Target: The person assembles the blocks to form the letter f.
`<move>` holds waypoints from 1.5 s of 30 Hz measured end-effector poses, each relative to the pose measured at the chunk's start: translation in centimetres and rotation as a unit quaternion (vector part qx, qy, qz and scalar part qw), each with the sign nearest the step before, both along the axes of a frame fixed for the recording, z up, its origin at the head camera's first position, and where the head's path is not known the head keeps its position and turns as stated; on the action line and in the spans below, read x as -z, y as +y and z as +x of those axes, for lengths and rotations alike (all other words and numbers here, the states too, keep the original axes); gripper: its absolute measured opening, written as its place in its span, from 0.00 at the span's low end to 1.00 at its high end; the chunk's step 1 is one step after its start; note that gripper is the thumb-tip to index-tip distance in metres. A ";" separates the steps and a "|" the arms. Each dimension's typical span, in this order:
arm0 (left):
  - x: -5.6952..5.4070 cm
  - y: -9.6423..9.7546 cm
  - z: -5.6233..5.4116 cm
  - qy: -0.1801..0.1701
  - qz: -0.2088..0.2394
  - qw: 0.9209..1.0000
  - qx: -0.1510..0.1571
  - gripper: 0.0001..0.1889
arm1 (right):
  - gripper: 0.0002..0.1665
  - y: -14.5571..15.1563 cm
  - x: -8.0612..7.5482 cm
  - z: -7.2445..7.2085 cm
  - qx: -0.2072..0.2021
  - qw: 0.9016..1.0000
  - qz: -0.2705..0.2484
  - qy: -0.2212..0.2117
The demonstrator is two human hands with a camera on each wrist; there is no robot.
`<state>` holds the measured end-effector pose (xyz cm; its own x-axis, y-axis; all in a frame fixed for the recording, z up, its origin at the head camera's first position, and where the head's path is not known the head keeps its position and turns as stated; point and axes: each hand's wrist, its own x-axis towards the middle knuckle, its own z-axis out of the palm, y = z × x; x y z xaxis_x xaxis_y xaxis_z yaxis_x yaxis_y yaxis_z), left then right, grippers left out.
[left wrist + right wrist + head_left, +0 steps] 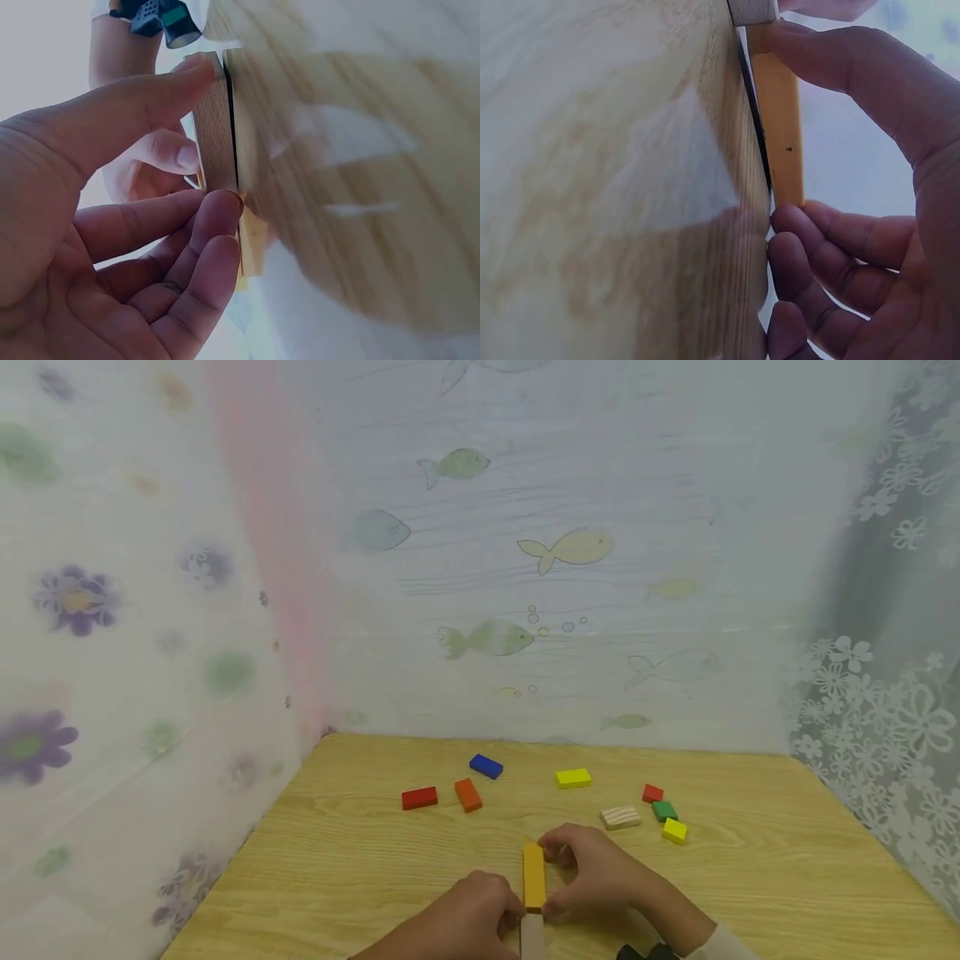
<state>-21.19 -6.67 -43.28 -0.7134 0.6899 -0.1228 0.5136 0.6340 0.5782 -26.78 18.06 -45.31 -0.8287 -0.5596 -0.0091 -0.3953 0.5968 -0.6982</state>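
Observation:
An amber-yellow wooden block (534, 878) lies on the table with its long side pointing away from me. My right hand (600, 870) holds it by its two ends, thumb at the near end and fingertips at the far one. End to end with it, on the near side, is a plain wooden block (532, 937). My left hand (471, 914) grips this plain block between thumb and fingers, as the left wrist view shows along its side (216, 139). In the right wrist view, the amber block (781, 131) stands close to the tabletop.
Farther back on the table (360, 860) lie a red block (419, 798), an orange block (468, 795), a blue block (486, 766) and a yellow block (573, 778). To the right are a striped wooden block (620, 817) and small red, green and yellow pieces (664, 812). Patterned curtains (480, 577) hang behind.

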 end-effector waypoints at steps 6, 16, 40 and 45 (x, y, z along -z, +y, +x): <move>-0.2 0.1 0.3 -0.037 0.005 0.999 -0.021 0.07 | 0.45 0.1 -0.3 0.1 -0.004 1.000 -0.002 -0.008; 1.7 0.5 -0.2 -0.016 -0.040 0.999 -0.030 0.09 | 0.43 0.1 -0.1 0.1 -0.004 1.000 -0.004 -0.028; 0.3 0.9 0.9 0.037 -0.053 0.997 -0.031 0.07 | 0.43 0.0 0.0 -0.1 -0.009 0.999 -0.014 -0.032; 1.4 0.6 0.4 0.041 -0.045 0.998 -0.014 0.08 | 0.43 -0.1 0.1 0.0 -0.007 1.000 -0.009 -0.025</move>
